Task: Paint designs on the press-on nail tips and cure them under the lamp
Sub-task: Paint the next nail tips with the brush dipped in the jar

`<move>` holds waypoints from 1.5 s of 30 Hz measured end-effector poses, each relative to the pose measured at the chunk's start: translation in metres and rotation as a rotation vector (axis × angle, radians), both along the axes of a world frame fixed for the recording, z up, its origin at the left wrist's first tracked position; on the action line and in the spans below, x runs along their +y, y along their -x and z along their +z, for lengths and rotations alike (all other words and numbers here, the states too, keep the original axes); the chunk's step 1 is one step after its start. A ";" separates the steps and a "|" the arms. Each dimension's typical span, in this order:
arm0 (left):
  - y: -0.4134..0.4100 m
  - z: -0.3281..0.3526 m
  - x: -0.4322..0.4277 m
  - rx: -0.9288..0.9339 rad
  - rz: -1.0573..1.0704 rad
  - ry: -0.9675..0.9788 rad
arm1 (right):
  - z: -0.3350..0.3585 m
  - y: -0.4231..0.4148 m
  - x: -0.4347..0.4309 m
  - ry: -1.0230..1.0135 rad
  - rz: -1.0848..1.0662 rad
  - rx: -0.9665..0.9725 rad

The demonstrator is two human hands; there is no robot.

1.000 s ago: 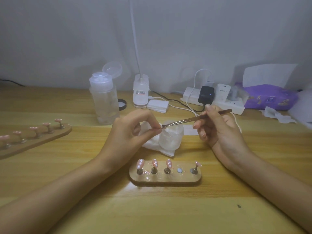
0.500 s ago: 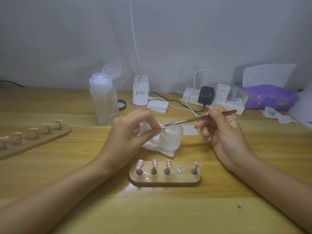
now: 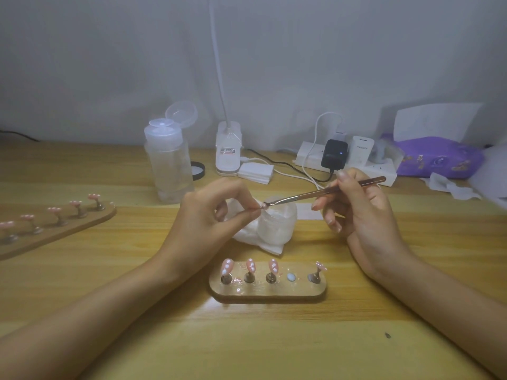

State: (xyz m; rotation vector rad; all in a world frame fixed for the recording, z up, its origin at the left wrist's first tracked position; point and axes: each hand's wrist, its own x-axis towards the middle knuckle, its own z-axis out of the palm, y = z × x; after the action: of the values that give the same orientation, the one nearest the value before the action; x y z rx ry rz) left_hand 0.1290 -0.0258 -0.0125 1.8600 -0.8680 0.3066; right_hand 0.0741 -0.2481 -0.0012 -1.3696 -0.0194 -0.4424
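Observation:
My left hand (image 3: 216, 212) pinches a small pink nail tip (image 3: 262, 206) between thumb and forefinger, above a small clear jar (image 3: 277, 224). My right hand (image 3: 356, 212) grips a thin metal brush (image 3: 323, 192) whose tip touches that nail tip. In front of the hands lies a short wooden stand (image 3: 267, 292) with several painted pink tips on pegs; one of its pegs is bare. A longer wooden stand (image 3: 55, 226) with several pink tips lies at the left.
A clear pump bottle (image 3: 168, 163) with its lid flipped open stands behind the left hand. The white lamp base (image 3: 228, 149), a power strip (image 3: 348, 160) with chargers, cables, a purple tissue pack (image 3: 436, 156) and a crumpled wipe under the jar fill the back.
The right hand has shifted slightly right and the brush has drawn back a little, its tip still at the nail tip. The left hand has barely moved.

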 end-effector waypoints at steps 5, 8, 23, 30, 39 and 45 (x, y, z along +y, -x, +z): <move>0.003 0.003 -0.001 0.017 0.002 0.004 | 0.001 0.000 -0.001 -0.042 -0.021 -0.025; 0.003 0.004 -0.002 0.014 0.007 0.009 | 0.000 0.000 0.000 0.001 0.017 -0.043; 0.022 0.031 0.002 0.036 -0.007 0.372 | 0.001 0.001 -0.006 -0.056 -0.101 -0.045; 0.059 0.036 -0.013 -0.099 -0.103 -0.152 | 0.002 0.001 -0.006 -0.074 -0.088 -0.030; 0.071 0.027 -0.027 -0.223 0.047 -0.517 | -0.002 -0.002 -0.008 -0.068 -0.086 -0.008; 0.066 0.023 -0.024 -0.238 0.107 -0.609 | -0.003 -0.002 -0.009 -0.073 -0.074 -0.004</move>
State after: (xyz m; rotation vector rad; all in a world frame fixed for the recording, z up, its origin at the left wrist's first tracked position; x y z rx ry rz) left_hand 0.0628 -0.0497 0.0108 2.4747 -1.1101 0.3622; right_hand 0.0766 -0.2573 -0.0045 -1.3011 0.0434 -0.5033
